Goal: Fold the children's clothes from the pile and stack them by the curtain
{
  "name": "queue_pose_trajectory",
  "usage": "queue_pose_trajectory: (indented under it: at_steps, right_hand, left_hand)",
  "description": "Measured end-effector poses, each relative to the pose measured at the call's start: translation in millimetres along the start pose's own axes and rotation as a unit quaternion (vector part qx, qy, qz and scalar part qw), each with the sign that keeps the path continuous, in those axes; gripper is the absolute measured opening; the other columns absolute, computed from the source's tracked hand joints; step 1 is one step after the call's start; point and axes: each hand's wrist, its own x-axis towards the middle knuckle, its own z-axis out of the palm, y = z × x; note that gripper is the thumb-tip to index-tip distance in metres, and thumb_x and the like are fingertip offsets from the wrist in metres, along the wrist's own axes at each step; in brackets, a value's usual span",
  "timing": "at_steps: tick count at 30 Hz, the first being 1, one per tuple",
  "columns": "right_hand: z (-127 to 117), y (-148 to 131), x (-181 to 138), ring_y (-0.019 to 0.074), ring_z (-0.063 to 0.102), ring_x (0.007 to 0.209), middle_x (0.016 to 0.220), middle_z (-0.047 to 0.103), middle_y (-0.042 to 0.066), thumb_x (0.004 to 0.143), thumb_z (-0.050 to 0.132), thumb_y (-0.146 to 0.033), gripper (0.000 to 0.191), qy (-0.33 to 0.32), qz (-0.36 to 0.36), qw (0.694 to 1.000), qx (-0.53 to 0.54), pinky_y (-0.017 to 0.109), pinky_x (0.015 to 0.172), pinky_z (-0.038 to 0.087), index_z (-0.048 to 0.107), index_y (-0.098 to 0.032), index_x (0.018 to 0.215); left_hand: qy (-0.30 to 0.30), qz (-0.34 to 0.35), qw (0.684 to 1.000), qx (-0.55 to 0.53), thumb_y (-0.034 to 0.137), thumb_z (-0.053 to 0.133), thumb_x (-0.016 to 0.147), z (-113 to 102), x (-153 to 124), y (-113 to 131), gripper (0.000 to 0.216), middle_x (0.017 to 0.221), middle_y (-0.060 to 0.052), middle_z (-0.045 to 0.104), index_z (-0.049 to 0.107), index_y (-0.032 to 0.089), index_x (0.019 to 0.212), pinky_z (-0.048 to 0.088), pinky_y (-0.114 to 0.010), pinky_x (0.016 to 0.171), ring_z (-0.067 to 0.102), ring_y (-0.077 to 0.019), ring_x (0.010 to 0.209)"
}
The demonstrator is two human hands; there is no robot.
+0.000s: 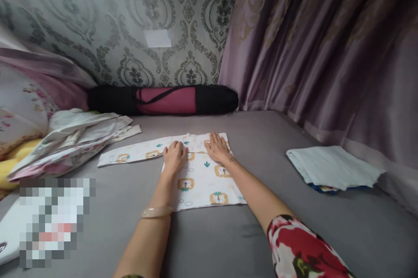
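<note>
A white long-sleeved child's shirt (199, 180) with orange lion faces and green leaf prints lies on a grey bed sheet. Its left-hand sleeve (130, 152) stretches out to the left, while no sleeve sticks out on the right side. My left hand (175, 155) is at the inner end of that sleeve, its fingers bent down and closed on the fabric; the fingertips are partly hidden. Flat on the upper right part of the shirt rests my right hand (217, 147), fingers stretched out.
A folded pale stack of cloth (333, 167) lies to the right. Crumpled clothes (81, 134) are at the left, with a partly blurred white object (16, 226) nearer me. A black and maroon roll bag (166, 100) lies along the wall, beside purple curtains (294, 43).
</note>
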Motion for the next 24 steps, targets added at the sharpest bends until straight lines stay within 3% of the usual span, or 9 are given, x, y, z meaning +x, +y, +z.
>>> queue_pose_trajectory:
  at_steps: [7,12,17,21,24]
  right_hand:
    - [-19,10,1,0.0218,0.009,0.146,0.159,0.013,0.015,0.099,0.017,-0.041,0.064,-0.035,0.000,0.999,0.025,0.036,0.117,0.006,0.018,-0.003,0.151]
    - [-21,31,-6,0.0267,0.012,0.146,0.158,0.016,0.018,0.099,0.020,-0.039,0.065,0.014,0.037,0.999,-0.016,0.039,0.117,0.010,0.021,0.001,0.150]
    - [-6,44,-4,0.0283,0.016,0.145,0.157,0.019,0.020,0.098,0.018,-0.041,0.067,0.024,0.042,0.998,-0.037,0.040,0.116,0.015,0.022,0.002,0.149]
    - [-1,45,-1,0.0293,0.019,0.144,0.156,0.021,0.021,0.098,0.018,-0.042,0.068,0.024,0.033,0.998,-0.052,0.040,0.116,0.016,0.025,0.003,0.148]
    - [-4,46,0,0.0292,0.019,0.144,0.156,0.020,0.020,0.097,0.019,-0.043,0.068,0.013,0.037,0.998,-0.056,0.040,0.116,0.016,0.026,0.002,0.148]
  left_hand:
    - [0.047,0.002,0.999,0.007,0.033,0.042,0.094,7,-5,1,0.025,0.131,-0.009,0.056,0.055,0.024,0.113,0.027,-0.042,0.106,0.049,-0.0228,0.122]
    - [0.033,0.003,0.999,0.026,0.034,0.040,0.095,3,-7,7,0.024,0.125,-0.010,0.058,0.056,0.022,0.109,0.029,-0.042,0.104,0.051,-0.0229,0.119]
    - [-0.005,-0.006,1.000,0.004,0.033,0.039,0.095,0,-3,6,0.028,0.134,-0.010,0.052,0.054,0.021,0.114,0.024,-0.045,0.110,0.046,-0.0225,0.126]
    - [-0.030,-0.023,0.999,-0.006,0.041,0.043,0.094,-12,3,-10,0.030,0.130,-0.004,0.057,0.056,0.025,0.115,0.028,-0.040,0.110,0.050,-0.0195,0.123]
    - [-0.013,-0.077,0.997,0.002,0.036,0.040,0.095,-31,5,-37,0.034,0.132,-0.008,0.056,0.053,0.022,0.123,0.032,-0.040,0.107,0.050,-0.0212,0.124]
